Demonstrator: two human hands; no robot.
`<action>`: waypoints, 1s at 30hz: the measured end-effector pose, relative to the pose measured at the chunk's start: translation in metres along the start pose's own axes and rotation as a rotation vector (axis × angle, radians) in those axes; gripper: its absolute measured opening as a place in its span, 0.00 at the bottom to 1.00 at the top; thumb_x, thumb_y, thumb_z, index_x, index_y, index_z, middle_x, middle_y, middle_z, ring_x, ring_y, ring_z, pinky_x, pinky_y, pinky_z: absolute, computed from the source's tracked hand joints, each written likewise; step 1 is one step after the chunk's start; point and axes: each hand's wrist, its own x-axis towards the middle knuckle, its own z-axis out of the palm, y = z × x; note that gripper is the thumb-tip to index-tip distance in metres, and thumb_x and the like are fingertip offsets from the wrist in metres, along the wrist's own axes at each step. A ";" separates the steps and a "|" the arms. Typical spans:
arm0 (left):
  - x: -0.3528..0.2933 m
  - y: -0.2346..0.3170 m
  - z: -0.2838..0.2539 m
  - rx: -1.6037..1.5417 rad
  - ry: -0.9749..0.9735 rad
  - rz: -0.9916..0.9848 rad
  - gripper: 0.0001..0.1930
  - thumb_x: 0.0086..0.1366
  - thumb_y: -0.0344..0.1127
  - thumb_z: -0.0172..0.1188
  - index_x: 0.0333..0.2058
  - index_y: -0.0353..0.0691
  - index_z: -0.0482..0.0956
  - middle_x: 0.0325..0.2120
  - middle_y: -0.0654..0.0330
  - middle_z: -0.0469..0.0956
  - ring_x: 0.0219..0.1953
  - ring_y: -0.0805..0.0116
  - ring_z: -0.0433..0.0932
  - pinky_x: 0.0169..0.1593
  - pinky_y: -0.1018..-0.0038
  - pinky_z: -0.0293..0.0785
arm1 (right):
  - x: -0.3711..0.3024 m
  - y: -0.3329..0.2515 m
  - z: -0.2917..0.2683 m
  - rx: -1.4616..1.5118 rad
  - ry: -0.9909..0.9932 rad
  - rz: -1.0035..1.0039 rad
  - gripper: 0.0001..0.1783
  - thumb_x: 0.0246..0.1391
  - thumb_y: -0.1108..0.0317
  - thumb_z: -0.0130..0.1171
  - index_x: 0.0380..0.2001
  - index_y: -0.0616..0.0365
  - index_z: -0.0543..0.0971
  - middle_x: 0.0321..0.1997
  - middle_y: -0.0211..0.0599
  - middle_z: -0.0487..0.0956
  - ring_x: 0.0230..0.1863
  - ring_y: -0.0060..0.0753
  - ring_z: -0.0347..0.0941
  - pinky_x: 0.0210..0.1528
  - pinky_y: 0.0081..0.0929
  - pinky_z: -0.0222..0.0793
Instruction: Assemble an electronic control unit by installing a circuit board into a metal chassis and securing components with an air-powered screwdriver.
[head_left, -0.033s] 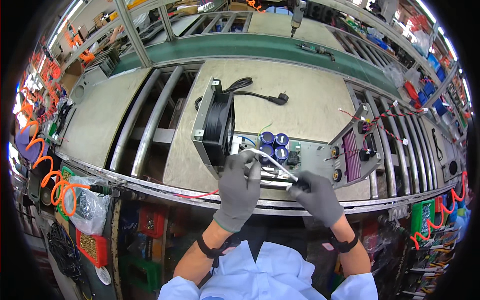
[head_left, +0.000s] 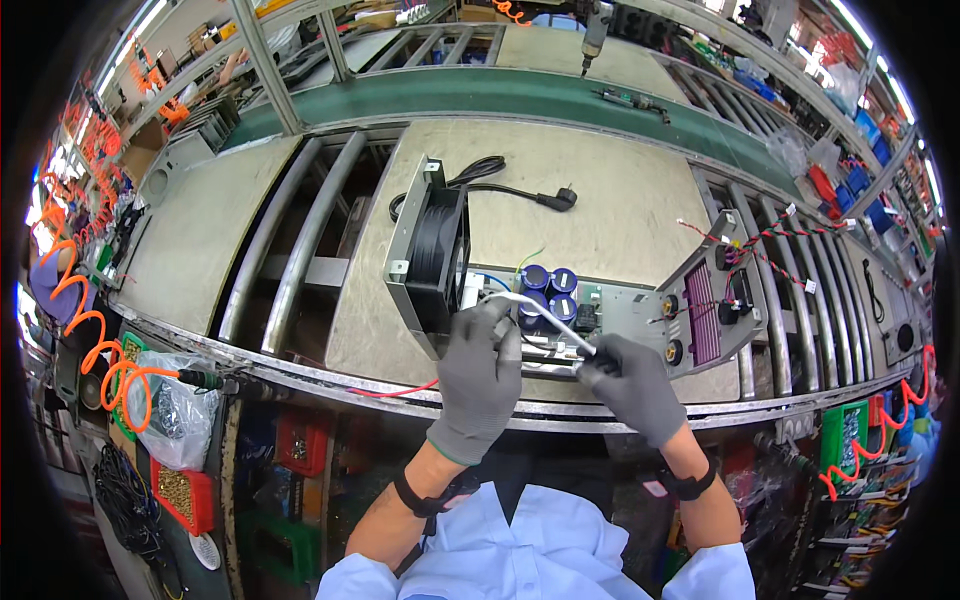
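A white cable-like strand (head_left: 550,315) runs between my two gloved hands, across the near side of an open metal chassis. My left hand (head_left: 480,365) is closed on its left end, close to the black fan (head_left: 430,265) that stands upright in the chassis. My right hand (head_left: 632,385) grips the other end, where a dark part shows between the fingers. Just beyond the strand stand several blue capacitors (head_left: 549,290) on a circuit board. At the chassis's right end, an upright panel (head_left: 705,300) carries purple slats and red-black twisted wires (head_left: 765,255).
A black power cord with plug (head_left: 555,198) lies on the pale board (head_left: 580,165) behind the chassis. Metal rollers (head_left: 315,245) flank the board. An electric screwdriver (head_left: 595,35) hangs above the green belt (head_left: 480,95). Red bins (head_left: 185,495) and coiled orange hoses (head_left: 100,365) are at the sides.
My right hand has shifted very slightly, and the strand lies at a slightly different angle. My left hand keeps its place.
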 end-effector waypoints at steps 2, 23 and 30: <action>-0.002 -0.005 0.006 0.135 -0.026 0.018 0.23 0.66 0.26 0.57 0.61 0.35 0.73 0.50 0.42 0.73 0.36 0.51 0.81 0.39 0.64 0.81 | 0.014 0.003 0.004 -0.002 0.033 -0.066 0.11 0.56 0.69 0.66 0.40 0.66 0.84 0.27 0.37 0.81 0.29 0.22 0.74 0.33 0.28 0.70; 0.025 -0.019 0.030 0.521 -0.222 -0.044 0.23 0.68 0.28 0.55 0.60 0.29 0.67 0.41 0.50 0.74 0.34 0.56 0.85 0.32 0.65 0.83 | 0.036 0.005 0.027 -0.173 0.061 -0.225 0.06 0.54 0.73 0.66 0.34 0.65 0.82 0.30 0.49 0.79 0.29 0.49 0.77 0.34 0.37 0.71; 0.023 -0.025 0.041 0.584 -0.319 -0.112 0.13 0.71 0.33 0.53 0.50 0.32 0.71 0.40 0.49 0.76 0.30 0.55 0.85 0.30 0.65 0.84 | 0.020 0.015 0.048 -0.444 0.260 -0.430 0.12 0.52 0.74 0.67 0.41 0.59 0.82 0.34 0.45 0.79 0.34 0.48 0.77 0.36 0.41 0.73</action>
